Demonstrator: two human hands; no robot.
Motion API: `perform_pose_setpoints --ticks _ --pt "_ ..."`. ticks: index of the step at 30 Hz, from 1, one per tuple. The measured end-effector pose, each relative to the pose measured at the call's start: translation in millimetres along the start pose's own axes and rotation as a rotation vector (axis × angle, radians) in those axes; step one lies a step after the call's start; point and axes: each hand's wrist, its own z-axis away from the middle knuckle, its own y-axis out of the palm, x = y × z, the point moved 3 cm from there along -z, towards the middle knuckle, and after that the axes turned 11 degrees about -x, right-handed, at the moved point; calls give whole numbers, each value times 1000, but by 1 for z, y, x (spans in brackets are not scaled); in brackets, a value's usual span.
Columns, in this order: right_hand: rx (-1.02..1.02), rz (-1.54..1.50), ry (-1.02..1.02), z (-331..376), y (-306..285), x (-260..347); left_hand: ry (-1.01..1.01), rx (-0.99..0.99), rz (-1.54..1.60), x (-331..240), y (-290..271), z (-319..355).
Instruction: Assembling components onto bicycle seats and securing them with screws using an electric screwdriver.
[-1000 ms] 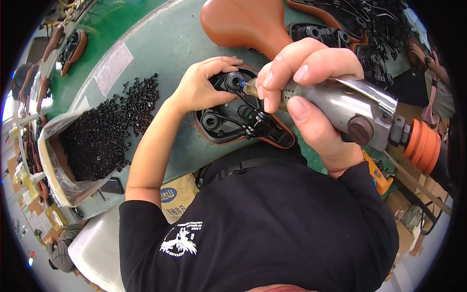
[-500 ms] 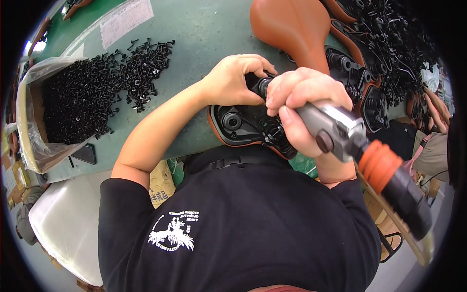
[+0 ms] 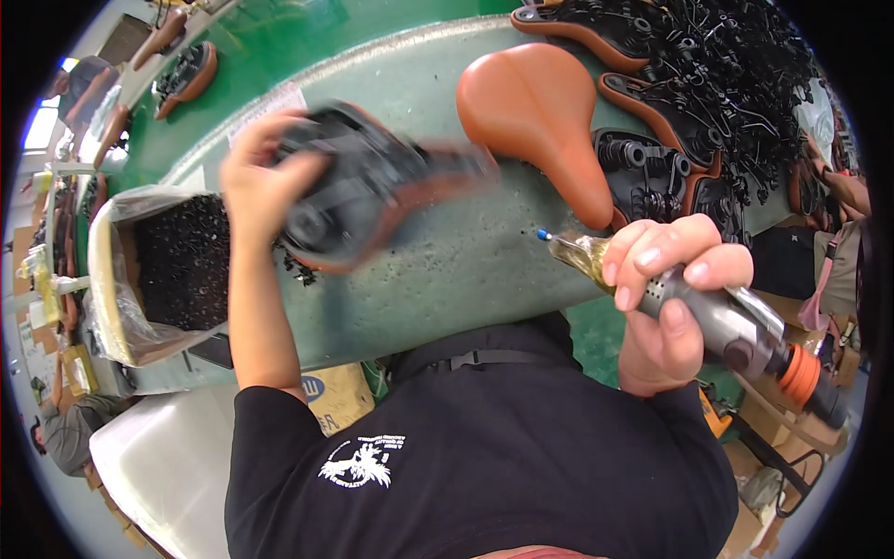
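Observation:
My left hand (image 3: pixel 256 182) grips a bicycle saddle (image 3: pixel 358 191), smeared by motion, above the left part of the table. Its black underside faces up and a brown edge shows along its side. In my right hand (image 3: pixel 675 298) is a metal power screwdriver (image 3: pixel 722 326) with an orange ring near its rear. The driver's blue-tipped bit (image 3: pixel 543 235) points left over the table, apart from any saddle. Another brown saddle (image 3: pixel 526 107) lies top side up between my hands, farther back. Some loose black screws (image 3: pixel 303 270) show partly beneath the held saddle.
At the left, a plastic-lined box (image 3: pixel 110 289) holds many black screws. Several upturned saddles (image 3: pixel 643 177) and a heap of black metal parts (image 3: pixel 726 74) crowd the right side. More saddles (image 3: pixel 186 79) lie on a green surface beyond. Another person's arm (image 3: pixel 838 182) shows at far right.
My left hand has lifted the saddle from in front of me and carried it left and away. My right hand has drawn the screwdriver off it, to the right and nearer me.

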Motion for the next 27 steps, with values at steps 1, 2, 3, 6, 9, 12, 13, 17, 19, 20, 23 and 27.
perform_pose_setpoints --ticks 1,2,3,6,9,12,13,17,19,20,23,27 --pt "-66 -3 64 1 -1 3 -88 -193 -49 22 -34 -31" --pt "-102 6 115 4 -3 -1 -136 -365 44 41 -60 -58" --pt "-133 16 170 6 -3 -4 -64 -620 16 49 -75 -72" --pt "-120 7 218 17 -2 -11 241 -792 -281 53 -63 -97" --pt "-97 -10 253 27 -4 -10 325 -138 -336 22 54 -64" --pt "-84 -2 261 27 -7 -8 -101 211 -269 25 156 -47" --pt "-92 17 246 28 -10 -5 -199 281 -245 20 180 -45" --pt "-121 63 177 29 -14 9 -101 596 -231 4 228 -63" --pt "-149 118 165 30 -12 19 -168 674 0 17 232 -70" --pt "-178 131 169 32 -12 23 -168 721 130 11 226 -65" --pt "-154 129 124 28 -21 32 -109 766 342 16 176 -34" --pt "-127 52 57 23 -31 29 -179 582 294 82 88 -7"
